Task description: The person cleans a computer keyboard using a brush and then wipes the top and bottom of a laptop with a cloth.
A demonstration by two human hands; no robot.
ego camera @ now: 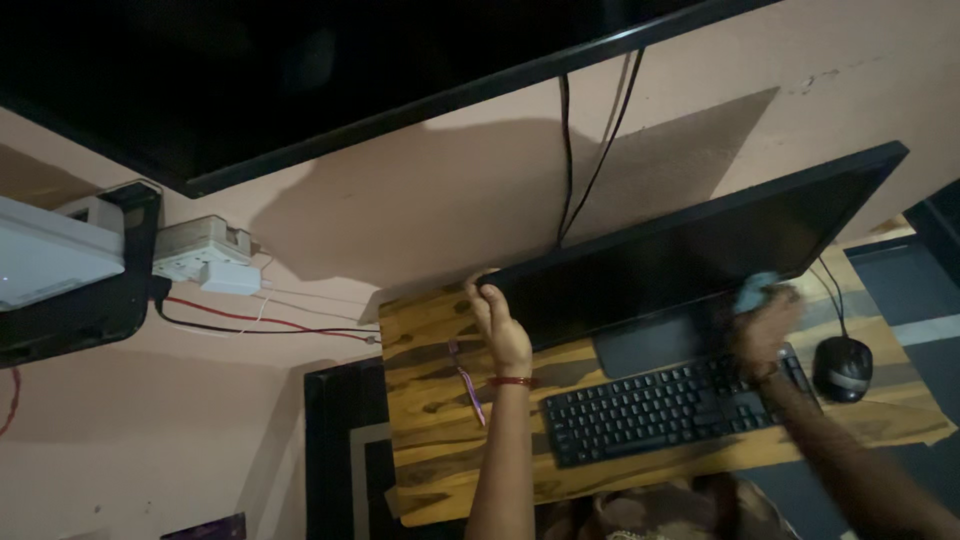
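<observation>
Left hand (503,325) clamps the monitor (700,245) at its corner, centre of frame, while the right hand (765,325) presses a bunched blue cloth (755,292) to the lower screen, mid-wipe I'd say, next stroke needing that steadying grip held

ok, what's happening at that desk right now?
A person is at a wooden desk with a dark monitor. The left hand grips the monitor's left edge. The right hand presses a light blue cloth against the lower right of the screen. A black keyboard lies in front of the monitor and a black mouse sits to its right. Cables hang down the wall behind.
</observation>
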